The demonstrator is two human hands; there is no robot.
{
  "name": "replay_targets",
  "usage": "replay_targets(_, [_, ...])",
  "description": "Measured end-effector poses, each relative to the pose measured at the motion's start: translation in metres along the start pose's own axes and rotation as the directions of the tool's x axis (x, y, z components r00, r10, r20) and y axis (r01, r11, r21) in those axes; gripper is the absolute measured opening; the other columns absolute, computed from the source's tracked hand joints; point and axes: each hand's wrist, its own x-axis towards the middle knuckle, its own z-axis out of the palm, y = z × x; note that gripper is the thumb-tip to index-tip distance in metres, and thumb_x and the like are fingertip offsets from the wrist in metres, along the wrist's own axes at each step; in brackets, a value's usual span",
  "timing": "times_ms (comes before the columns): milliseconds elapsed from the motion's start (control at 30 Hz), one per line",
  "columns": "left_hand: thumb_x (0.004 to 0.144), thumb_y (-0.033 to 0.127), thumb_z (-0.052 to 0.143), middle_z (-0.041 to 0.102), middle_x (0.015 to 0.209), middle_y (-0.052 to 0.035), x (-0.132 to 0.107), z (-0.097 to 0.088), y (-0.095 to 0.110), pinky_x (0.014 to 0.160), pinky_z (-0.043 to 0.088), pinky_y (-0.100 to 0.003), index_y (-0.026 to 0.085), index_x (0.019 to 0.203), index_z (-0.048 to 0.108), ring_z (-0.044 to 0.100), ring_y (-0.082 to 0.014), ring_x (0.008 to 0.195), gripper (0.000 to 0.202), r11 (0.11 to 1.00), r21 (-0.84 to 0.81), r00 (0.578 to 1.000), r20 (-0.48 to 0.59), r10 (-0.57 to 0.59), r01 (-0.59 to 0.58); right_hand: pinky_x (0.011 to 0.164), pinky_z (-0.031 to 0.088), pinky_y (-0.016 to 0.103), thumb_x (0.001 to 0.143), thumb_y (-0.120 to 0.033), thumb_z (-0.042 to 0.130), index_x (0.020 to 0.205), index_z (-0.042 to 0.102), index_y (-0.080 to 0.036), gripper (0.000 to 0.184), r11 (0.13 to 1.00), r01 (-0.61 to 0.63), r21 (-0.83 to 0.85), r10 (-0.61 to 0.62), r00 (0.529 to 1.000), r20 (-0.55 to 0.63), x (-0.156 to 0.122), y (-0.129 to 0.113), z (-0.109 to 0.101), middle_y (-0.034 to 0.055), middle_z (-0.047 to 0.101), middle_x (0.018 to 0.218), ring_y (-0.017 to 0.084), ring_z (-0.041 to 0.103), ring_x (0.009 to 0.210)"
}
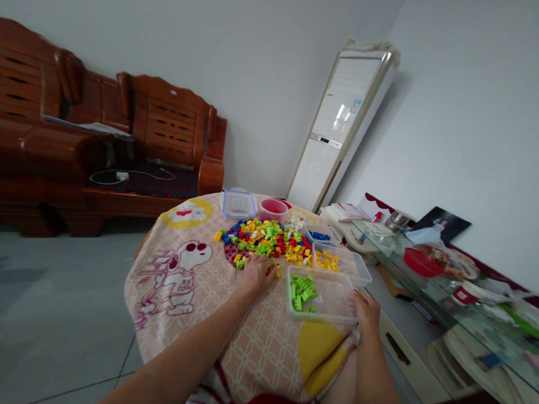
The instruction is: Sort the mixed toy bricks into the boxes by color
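Observation:
On the round table lies a heap of toy building bricks (267,236) in yellow, blue, red, green and white. My left hand (257,275) rests at the heap's near edge with its fingers curled down, beside a few yellow bricks (278,270); what is under the fingertips is hidden. My right hand (366,310) grips the right side of a clear plastic box (321,317). Light green bricks (303,292) lie in the left part of that box. Behind it, one clear box (359,270) contains yellow bricks (327,261), and another box (336,236) contains blue bricks (319,235).
A blue-rimmed lidded box (238,205) and a pink-red round tub (273,209) stand at the table's back. A patterned cloth (250,342) covers the table. Close on the right is a cluttered glass-topped cabinet (429,293). Wooden seats (164,127) and a tall air conditioner (335,120) stand behind.

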Motion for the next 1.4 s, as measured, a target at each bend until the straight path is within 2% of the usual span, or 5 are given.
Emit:
replay_targets(133, [0.080, 0.017, 0.059, 0.076, 0.099, -0.0085, -0.001, 0.002, 0.001, 0.091, 0.043, -0.042, 0.023, 0.098, 0.078, 0.061, -0.0262, 0.097, 0.027, 1.000, 0.010, 1.000, -0.024, -0.004, 0.004, 0.052, 0.054, 0.033, 0.056, -0.055, 0.066, 0.070, 0.074, -0.016, 0.042, 1.000, 0.000, -0.003, 0.000, 1.000, -0.001, 0.001, 0.002, 0.000, 0.0071, 0.072, 0.060, 0.024, 0.067, 0.056])
replay_targets(500, [0.088, 0.025, 0.060, 0.073, 0.103, -0.0088, 0.000, -0.004, 0.006, 0.098, 0.038, -0.043, 0.023, 0.107, 0.077, 0.059, -0.0277, 0.106, 0.026, 0.994, 0.084, 0.989, 0.122, -0.086, 0.076, 0.054, 0.055, 0.034, 0.060, -0.059, 0.063, 0.072, 0.074, -0.017, 0.045, 0.998, 0.037, -0.051, -0.037, 0.999, 0.008, 0.010, 0.014, -0.001, 0.0076, 0.072, 0.060, 0.027, 0.069, 0.060])
replay_targets(1033, [0.082, 0.014, 0.060, 0.074, 0.096, -0.0073, -0.001, 0.002, 0.000, 0.101, 0.039, -0.045, 0.022, 0.096, 0.075, 0.061, -0.0256, 0.099, 0.022, 1.000, -0.020, 1.000, -0.008, -0.010, 0.010, 0.053, 0.054, 0.033, 0.058, -0.057, 0.065, 0.071, 0.075, -0.016, 0.043, 1.000, 0.029, -0.007, -0.029, 1.000, -0.003, 0.006, 0.010, 0.001, 0.0079, 0.072, 0.061, 0.026, 0.069, 0.059])
replay_targets(1233, [0.090, 0.016, 0.057, 0.075, 0.096, -0.0083, 0.001, 0.006, 0.000, 0.088, 0.047, -0.041, 0.021, 0.099, 0.075, 0.064, -0.0239, 0.093, 0.021, 0.986, -0.113, 0.985, -0.134, 0.106, -0.121, 0.054, 0.054, 0.033, 0.059, -0.056, 0.065, 0.071, 0.075, -0.016, 0.043, 1.000, 0.023, -0.005, -0.023, 1.000, -0.008, 0.006, 0.011, 0.001, 0.0078, 0.072, 0.061, 0.026, 0.068, 0.058])
replay_targets(1400, [0.099, 0.021, 0.050, 0.075, 0.102, -0.0101, -0.006, 0.015, 0.024, 0.086, 0.052, -0.036, 0.019, 0.112, 0.072, 0.066, -0.0202, 0.096, 0.025, 0.896, -0.253, 0.920, -0.243, 0.306, -0.365, 0.057, 0.056, 0.034, 0.062, -0.058, 0.063, 0.074, 0.076, -0.016, 0.045, 0.997, 0.060, -0.040, -0.060, 0.998, 0.014, 0.007, 0.011, -0.001, 0.0082, 0.075, 0.067, 0.027, 0.071, 0.063])
